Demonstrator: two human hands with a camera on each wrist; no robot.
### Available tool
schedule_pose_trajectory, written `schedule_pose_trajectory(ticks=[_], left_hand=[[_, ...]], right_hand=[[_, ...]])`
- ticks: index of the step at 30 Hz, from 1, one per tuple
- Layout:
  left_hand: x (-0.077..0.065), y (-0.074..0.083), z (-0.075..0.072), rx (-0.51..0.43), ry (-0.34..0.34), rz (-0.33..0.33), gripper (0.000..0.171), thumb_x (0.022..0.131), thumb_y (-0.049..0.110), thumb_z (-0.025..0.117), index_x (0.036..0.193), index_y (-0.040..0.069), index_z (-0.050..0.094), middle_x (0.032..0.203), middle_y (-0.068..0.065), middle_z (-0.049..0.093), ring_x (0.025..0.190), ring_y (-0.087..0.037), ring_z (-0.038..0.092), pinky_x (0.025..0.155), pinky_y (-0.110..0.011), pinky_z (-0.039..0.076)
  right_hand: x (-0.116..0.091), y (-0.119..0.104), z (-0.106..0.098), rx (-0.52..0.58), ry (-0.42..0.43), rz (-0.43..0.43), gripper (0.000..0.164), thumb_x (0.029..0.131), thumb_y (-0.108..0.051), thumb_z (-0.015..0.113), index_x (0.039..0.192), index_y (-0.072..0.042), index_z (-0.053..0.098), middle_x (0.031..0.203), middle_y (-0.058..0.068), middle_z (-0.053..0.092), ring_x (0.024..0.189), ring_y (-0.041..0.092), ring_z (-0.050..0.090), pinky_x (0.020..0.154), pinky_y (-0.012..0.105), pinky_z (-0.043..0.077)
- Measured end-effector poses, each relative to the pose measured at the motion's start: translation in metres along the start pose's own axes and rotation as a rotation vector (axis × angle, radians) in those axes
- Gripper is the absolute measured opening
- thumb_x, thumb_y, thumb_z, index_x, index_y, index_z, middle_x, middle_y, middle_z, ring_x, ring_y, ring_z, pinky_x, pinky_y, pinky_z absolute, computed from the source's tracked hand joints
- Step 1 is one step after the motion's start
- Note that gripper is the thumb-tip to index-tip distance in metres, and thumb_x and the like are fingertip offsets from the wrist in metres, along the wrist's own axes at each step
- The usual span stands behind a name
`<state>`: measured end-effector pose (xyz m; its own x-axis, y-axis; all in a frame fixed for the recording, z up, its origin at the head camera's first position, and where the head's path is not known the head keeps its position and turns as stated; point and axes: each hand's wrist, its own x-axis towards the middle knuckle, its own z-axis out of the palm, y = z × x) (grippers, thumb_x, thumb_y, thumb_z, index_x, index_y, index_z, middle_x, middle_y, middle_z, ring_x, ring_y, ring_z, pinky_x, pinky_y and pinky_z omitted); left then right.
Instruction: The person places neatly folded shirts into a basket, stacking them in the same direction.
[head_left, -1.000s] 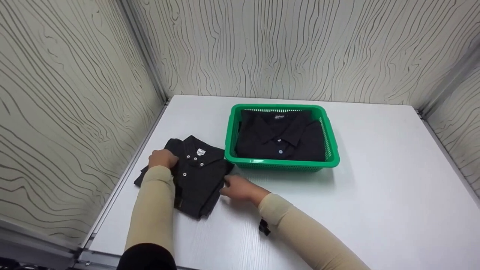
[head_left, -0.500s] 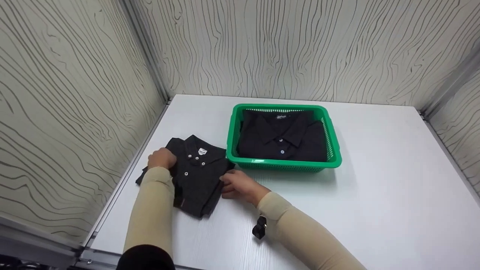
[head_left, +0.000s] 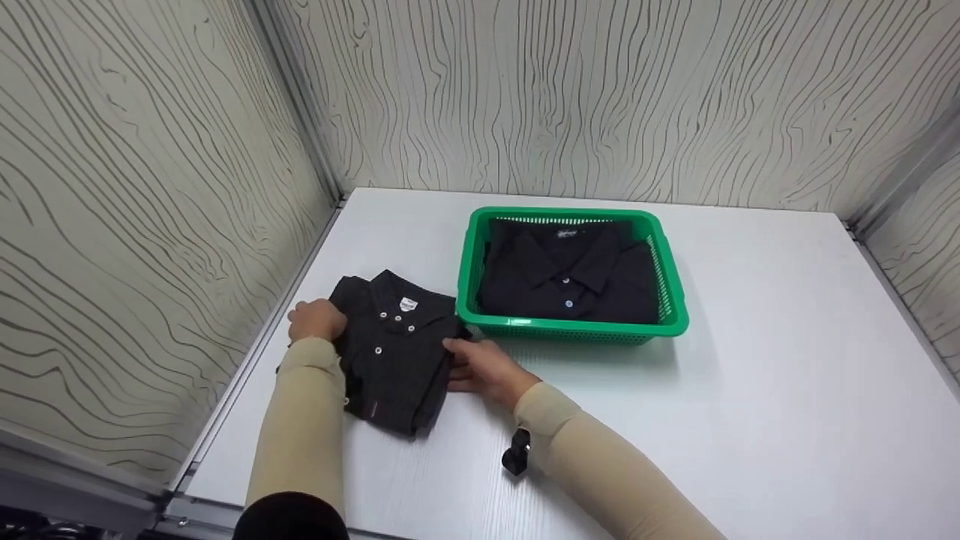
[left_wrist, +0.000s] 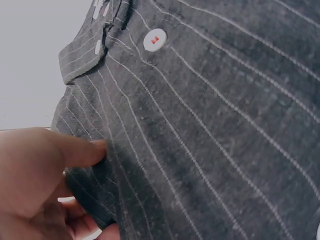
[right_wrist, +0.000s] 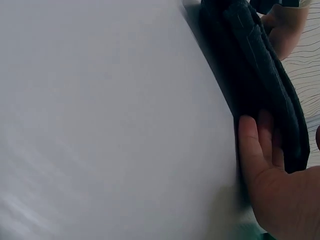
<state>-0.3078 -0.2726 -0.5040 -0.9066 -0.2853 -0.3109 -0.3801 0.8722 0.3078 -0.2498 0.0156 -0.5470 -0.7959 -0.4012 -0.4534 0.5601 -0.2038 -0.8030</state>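
A folded dark shirt [head_left: 405,367] with fine pale stripes, white buttons and a collar label lies on the left part of the table. At its left edge my left hand [head_left: 316,320] grips the cloth; the left wrist view shows the thumb [left_wrist: 85,151] on top and curled fingers below the fold. My right hand [head_left: 489,369] holds the opposite edge, thumb above. In the right wrist view its fingers [right_wrist: 252,145] reach against the underside of the folded layers, and that edge stands off the white surface.
A green plastic basket [head_left: 570,328] stands right behind the shirt, close to its upper right corner. Inside lies another folded dark shirt [head_left: 525,296]. Patterned panels [head_left: 600,97] wall the white table [head_left: 787,375] at the back and sides.
My right hand has turned and slipped its fingers under the shirt's right edge. The left hand has shifted slightly left on the cloth. The shirt's near edge has swung a little right.
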Motion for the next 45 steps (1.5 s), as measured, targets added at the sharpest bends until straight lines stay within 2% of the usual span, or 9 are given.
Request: schedule_pose_trajectory(ticks=[6,12,16,21,27,31,35,38,45], left_hand=[[-0.004,-0.001,0.002,-0.048,0.023,-0.028,0.047,0.089,0.016,0.039,0.126,-0.013,0.047,0.126,-0.036,0.038,0.114,-0.050,0.037,0.087,-0.059,0.038],[-0.001,-0.002,0.003,-0.091,0.060,-0.048,0.048,0.088,0.019,0.037,0.126,-0.008,0.048,0.125,-0.029,0.049,0.114,-0.047,0.042,0.093,-0.065,0.025],[-0.002,-0.004,0.002,-0.124,0.052,-0.056,0.049,0.089,0.020,0.032,0.129,-0.006,0.045,0.128,-0.028,0.048,0.115,-0.047,0.042,0.093,-0.067,0.022],[-0.005,-0.007,0.001,-0.151,0.026,-0.061,0.053,0.092,0.023,0.026,0.134,-0.007,0.038,0.131,-0.030,0.044,0.117,-0.049,0.040,0.092,-0.066,0.026],[-0.004,-0.012,0.000,-0.153,0.048,-0.052,0.054,0.092,0.024,0.025,0.132,-0.008,0.039,0.129,-0.031,0.045,0.116,-0.050,0.042,0.090,-0.065,0.028],[-0.002,-0.015,0.000,-0.157,0.060,-0.058,0.055,0.092,0.026,0.024,0.134,-0.008,0.038,0.129,-0.031,0.044,0.116,-0.050,0.042,0.090,-0.065,0.029],[0.001,-0.018,-0.002,-0.161,0.097,-0.064,0.057,0.096,0.032,0.024,0.134,-0.006,0.039,0.130,-0.030,0.045,0.118,-0.048,0.042,0.092,-0.065,0.028],[0.001,-0.020,-0.003,-0.176,0.127,-0.064,0.058,0.097,0.037,0.024,0.135,-0.004,0.041,0.132,-0.028,0.045,0.119,-0.046,0.042,0.093,-0.065,0.027],[0.000,-0.015,-0.011,-0.215,0.143,-0.045,0.061,0.098,0.041,0.023,0.138,-0.004,0.038,0.136,-0.025,0.043,0.122,-0.043,0.040,0.096,-0.063,0.026]], right_hand=[[0.004,0.004,0.009,-0.061,0.042,-0.055,0.056,0.087,-0.023,0.065,0.128,0.005,0.040,0.101,0.020,0.062,0.080,0.026,0.064,0.070,0.044,0.054],[0.005,0.002,0.018,-0.294,0.106,-0.153,0.065,0.092,-0.022,0.058,0.140,0.004,0.023,0.117,0.022,0.053,0.087,0.025,0.063,0.063,0.039,0.054],[0.005,-0.001,0.022,-0.422,0.137,-0.197,0.061,0.093,-0.016,0.054,0.141,0.007,0.023,0.130,0.025,0.046,0.105,0.028,0.057,0.076,0.039,0.052],[0.006,-0.004,0.025,-0.541,0.152,-0.263,0.064,0.093,-0.010,0.053,0.143,0.010,0.020,0.138,0.027,0.040,0.126,0.030,0.042,0.101,0.040,0.036],[0.004,-0.007,0.029,-0.537,0.126,-0.298,0.066,0.093,-0.009,0.054,0.146,0.005,0.018,0.142,0.023,0.037,0.131,0.027,0.035,0.106,0.040,0.030],[0.001,-0.010,0.034,-0.505,0.104,-0.326,0.052,0.092,-0.008,0.054,0.139,0.002,0.032,0.134,0.018,0.048,0.122,0.023,0.047,0.099,0.037,0.039],[-0.004,-0.013,0.040,-0.423,0.052,-0.353,0.034,0.092,-0.003,0.053,0.124,-0.002,0.040,0.119,0.013,0.059,0.105,0.021,0.058,0.085,0.036,0.049],[-0.009,-0.018,0.045,-0.363,0.021,-0.354,0.031,0.093,0.000,0.052,0.122,-0.002,0.040,0.117,0.012,0.061,0.101,0.021,0.060,0.080,0.035,0.051],[-0.031,-0.044,0.055,-0.339,0.018,-0.394,0.031,0.091,0.004,0.050,0.120,0.001,0.041,0.118,0.017,0.060,0.100,0.026,0.060,0.077,0.036,0.051]])
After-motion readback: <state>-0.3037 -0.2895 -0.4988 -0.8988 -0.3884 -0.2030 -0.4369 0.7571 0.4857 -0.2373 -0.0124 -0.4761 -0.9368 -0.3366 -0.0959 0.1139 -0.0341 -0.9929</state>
